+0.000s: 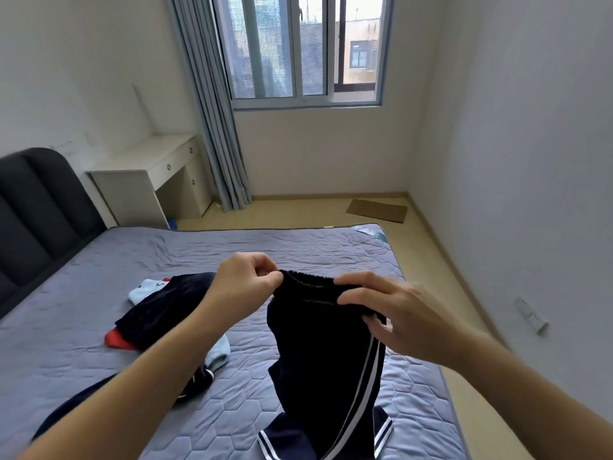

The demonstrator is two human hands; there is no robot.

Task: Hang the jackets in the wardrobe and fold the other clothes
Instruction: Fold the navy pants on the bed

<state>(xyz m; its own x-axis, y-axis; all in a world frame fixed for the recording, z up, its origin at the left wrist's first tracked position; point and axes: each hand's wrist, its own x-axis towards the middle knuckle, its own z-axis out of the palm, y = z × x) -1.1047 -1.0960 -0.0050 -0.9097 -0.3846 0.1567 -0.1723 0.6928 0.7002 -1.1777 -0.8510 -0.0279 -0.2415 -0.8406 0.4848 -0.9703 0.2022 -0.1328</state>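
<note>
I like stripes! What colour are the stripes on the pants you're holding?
White stripes on dark navy track pants, in the head view.

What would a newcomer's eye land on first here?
First, the dark trousers with white side stripes, held up mid-picture by the elastic waistband: the left hand pinches one end, the right hand grips the other. To their left, a heap of clothes in navy, red and pale blue lies on the quilted bed. A window brightens the far wall.
</note>
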